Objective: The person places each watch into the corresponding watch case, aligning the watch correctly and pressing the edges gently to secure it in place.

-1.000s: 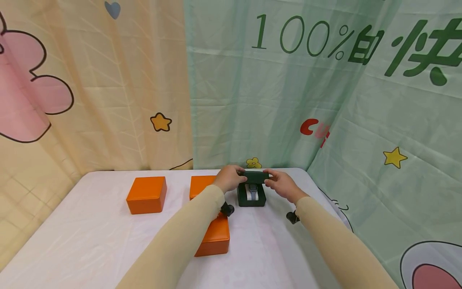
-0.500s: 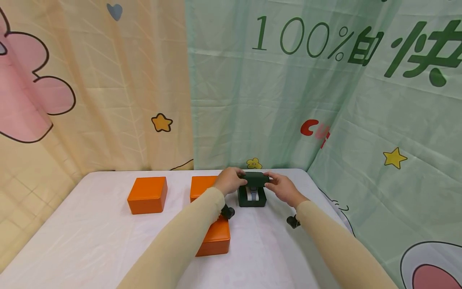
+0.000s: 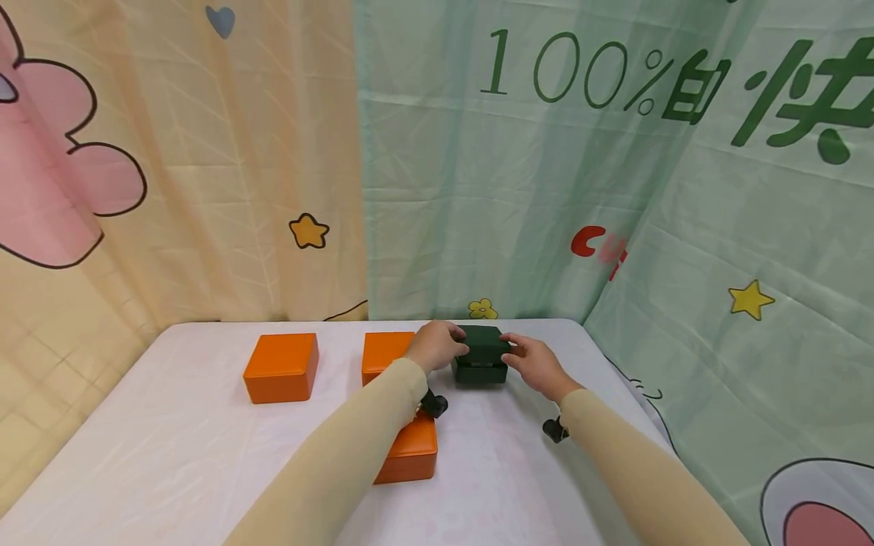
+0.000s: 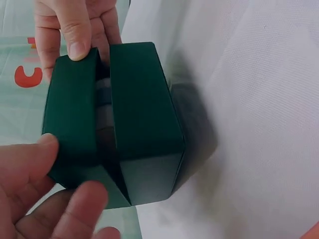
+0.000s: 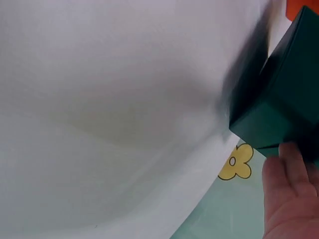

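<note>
A dark green box (image 3: 481, 354) stands at the back of the white table (image 3: 171, 455). Its hinged lid (image 4: 72, 114) is lowered almost onto the base, leaving a narrow gap through which something pale shows. My left hand (image 3: 454, 345) grips the lid's left end, with thumb and fingers (image 4: 30, 164) curled on it. My right hand (image 3: 514, 350) holds the right end, its thumb (image 4: 75, 35) on the lid's edge. In the right wrist view the green box (image 5: 284, 94) fills the right side, with a finger (image 5: 286, 194) below it.
Three orange boxes lie left of the green one: one (image 3: 281, 368) at the far left, one (image 3: 384, 353) beside my left hand, and one (image 3: 408, 451) under my left forearm. Printed curtains hang close behind and to the right of the table.
Both hands have swung the green lid down from upright to nearly closed. The pale item inside, plainly seen before, is now almost covered.
</note>
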A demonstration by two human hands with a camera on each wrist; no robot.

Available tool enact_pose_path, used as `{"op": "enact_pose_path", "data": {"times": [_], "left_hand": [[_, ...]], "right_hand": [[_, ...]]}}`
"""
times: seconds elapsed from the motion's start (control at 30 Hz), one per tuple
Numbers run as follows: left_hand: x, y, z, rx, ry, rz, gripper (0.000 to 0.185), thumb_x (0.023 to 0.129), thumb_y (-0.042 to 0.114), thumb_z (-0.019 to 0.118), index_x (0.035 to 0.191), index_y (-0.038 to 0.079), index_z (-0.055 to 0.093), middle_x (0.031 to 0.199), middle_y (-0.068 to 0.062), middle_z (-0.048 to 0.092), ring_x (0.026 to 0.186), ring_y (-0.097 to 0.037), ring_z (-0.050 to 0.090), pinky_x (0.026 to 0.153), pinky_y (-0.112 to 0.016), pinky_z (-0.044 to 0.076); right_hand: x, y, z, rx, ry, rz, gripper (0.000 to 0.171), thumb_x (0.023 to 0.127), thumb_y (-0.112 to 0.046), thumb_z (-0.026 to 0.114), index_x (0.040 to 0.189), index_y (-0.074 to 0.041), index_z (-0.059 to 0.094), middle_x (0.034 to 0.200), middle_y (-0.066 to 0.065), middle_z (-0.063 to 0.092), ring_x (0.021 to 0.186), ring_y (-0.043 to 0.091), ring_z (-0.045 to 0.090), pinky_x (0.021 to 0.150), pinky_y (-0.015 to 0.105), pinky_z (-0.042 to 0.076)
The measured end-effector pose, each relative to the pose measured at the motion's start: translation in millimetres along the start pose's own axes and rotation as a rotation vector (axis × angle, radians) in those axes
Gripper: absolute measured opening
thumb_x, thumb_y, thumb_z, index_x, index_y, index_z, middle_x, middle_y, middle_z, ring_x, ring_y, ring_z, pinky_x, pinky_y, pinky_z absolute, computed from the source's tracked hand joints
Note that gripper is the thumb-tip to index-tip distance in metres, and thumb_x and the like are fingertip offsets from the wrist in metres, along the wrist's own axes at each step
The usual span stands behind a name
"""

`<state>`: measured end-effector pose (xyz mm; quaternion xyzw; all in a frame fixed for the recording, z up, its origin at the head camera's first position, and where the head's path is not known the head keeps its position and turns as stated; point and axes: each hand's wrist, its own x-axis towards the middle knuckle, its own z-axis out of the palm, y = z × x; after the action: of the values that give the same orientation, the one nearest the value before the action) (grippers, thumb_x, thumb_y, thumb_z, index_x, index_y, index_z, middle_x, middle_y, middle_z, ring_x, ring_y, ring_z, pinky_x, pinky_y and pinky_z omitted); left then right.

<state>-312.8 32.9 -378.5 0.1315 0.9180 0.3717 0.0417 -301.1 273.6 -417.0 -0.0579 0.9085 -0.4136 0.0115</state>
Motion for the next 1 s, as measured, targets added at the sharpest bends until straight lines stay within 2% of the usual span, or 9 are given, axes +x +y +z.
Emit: {"op": "enact_pose_path", "data": {"times": [0.27,0.53,0.7,0.8,1.0], "left_hand": [[-1.8,2.8,1.5,0.029,-0.011,-0.004,0.033,0.095,0.027,0.079,0.127,0.019,0.078,0.127,-0.001,0.075,0.114,-0.025,0.068,0.099,-0.041,0.057],[-5.1,3.4,0.2,0.025,-0.042,-0.031,0.033,0.092,0.024,0.083,0.124,0.015,0.079,0.122,-0.003,0.076,0.102,-0.023,0.069,0.092,-0.04,0.06],[-4.0,0.8,1.6,0.089,-0.072,-0.032,0.03,0.091,0.021,0.084,0.12,0.016,0.081,0.119,-0.002,0.077,0.096,-0.021,0.068,0.087,-0.037,0.06],[-1.4,-1.2,2.7,0.132,-0.088,-0.035,0.026,0.091,0.021,0.083,0.117,0.019,0.082,0.119,0.0,0.078,0.097,-0.019,0.069,0.085,-0.035,0.06],[0.9,-1.7,3.4,0.16,-0.105,-0.05,0.024,0.093,0.02,0.082,0.116,0.021,0.083,0.121,0.001,0.078,0.107,-0.021,0.07,0.093,-0.039,0.06]], "right_hand": [[-5.7,1.4,2.7,-0.01,0.03,-0.005,0.052,0.106,-0.016,0.064,0.156,-0.011,0.051,0.154,0.023,0.055,0.144,0.038,0.053,0.113,0.056,0.05],[-9.7,1.6,8.5,-0.034,0.02,0.002,0.051,0.105,-0.012,0.065,0.154,-0.009,0.052,0.152,0.025,0.056,0.142,0.038,0.056,0.112,0.053,0.051],[-11.1,2.2,12.6,-0.07,0.009,0.02,0.05,0.103,-0.013,0.067,0.152,-0.009,0.055,0.149,0.024,0.06,0.138,0.038,0.06,0.11,0.053,0.052],[-11.5,1.6,14.0,-0.091,0.008,0.028,0.048,0.103,-0.014,0.068,0.15,-0.01,0.058,0.147,0.022,0.062,0.136,0.037,0.062,0.109,0.052,0.053],[-11.9,-0.7,13.6,-0.134,0.008,0.031,0.047,0.102,-0.015,0.069,0.148,-0.011,0.059,0.146,0.022,0.063,0.135,0.037,0.063,0.108,0.051,0.055]]}}
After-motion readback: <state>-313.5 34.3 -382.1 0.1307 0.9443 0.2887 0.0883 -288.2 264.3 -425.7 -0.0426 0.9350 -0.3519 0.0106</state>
